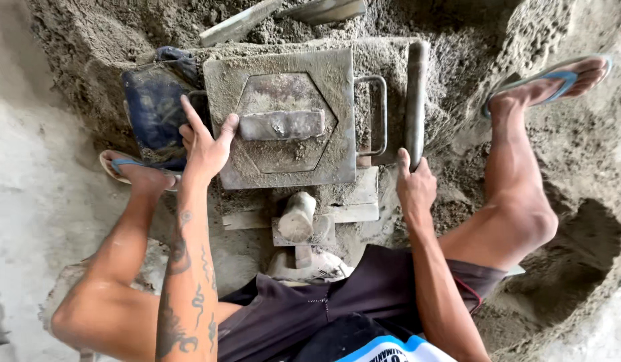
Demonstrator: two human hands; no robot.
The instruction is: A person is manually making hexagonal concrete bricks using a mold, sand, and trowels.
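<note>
Left hand (204, 144) lies with fingers spread open, flat on the left edge of the square metal mould (284, 117), apparently to steady it; the mould sits on a wooden board (354, 204) set in damp sand mix (103, 40). Right hand (414, 188) has its fingers closed round the lower end of a metal tamping bar (416, 100), held just beside the mould's right handle (376, 114).
</note>
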